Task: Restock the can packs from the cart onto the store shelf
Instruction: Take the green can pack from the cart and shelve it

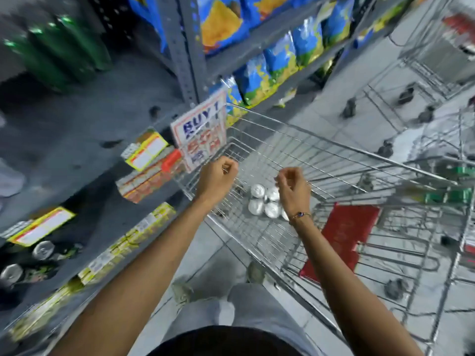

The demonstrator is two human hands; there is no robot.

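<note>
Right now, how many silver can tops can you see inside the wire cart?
5: four round silver can tops form a square block on the floor of the metal wire cart, and a fifth peeks out beside the right wrist. More may be hidden behind that wrist.

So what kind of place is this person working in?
Most likely a grocery store aisle. Metal shelves hold snack bags and carry price tags, a "BUY 1" promo sign hangs off the shelf edge, and a wire cart with a can pack stands in front.

Even, cool overhead light; heavy motion blur smears the frame's left and upper right; wide-angle distortion bends the edges.
</note>
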